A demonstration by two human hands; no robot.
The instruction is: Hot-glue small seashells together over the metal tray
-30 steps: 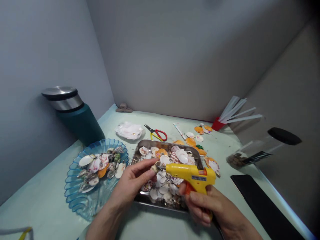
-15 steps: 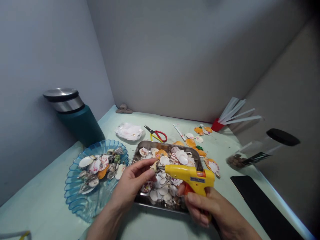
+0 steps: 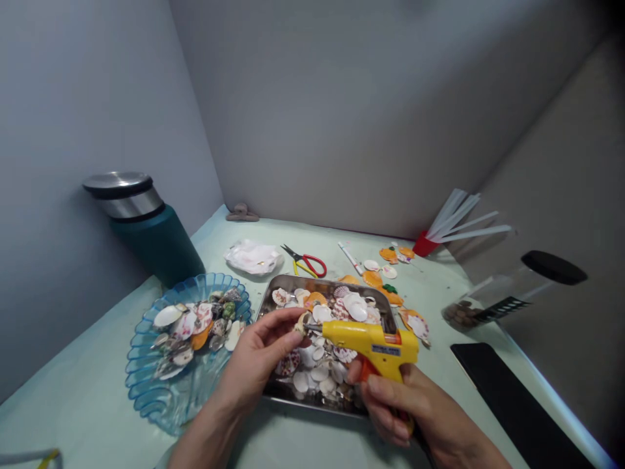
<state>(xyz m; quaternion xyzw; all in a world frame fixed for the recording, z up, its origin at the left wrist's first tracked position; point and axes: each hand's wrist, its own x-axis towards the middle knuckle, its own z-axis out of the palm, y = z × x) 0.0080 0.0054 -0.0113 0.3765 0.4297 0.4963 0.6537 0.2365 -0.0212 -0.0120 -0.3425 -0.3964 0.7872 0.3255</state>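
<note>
Between the thumb and fingers of my left hand is a small, pale seashell, partly covered by the fingertips. My right hand is wrapped round the handle of a yellow hot glue gun, a finger at its orange trigger. The gun's metal nozzle points left, its tip at the shell; whether they touch I cannot tell. Both hands are over a steel tray of white, orange and speckled shells. Left of my left hand, a blue scalloped dish holds more shells and sea snails.
A teal bottle stands at the left wall. Behind the tray lie a white packet, red-and-yellow scissors, a marker and orange shells. To the right are a red cup of glue sticks, a jar and a black slab.
The shell is turned slightly in my left fingers, its dark opening now showing more at the nozzle. Otherwise both hands and the glue gun have hardly moved.
</note>
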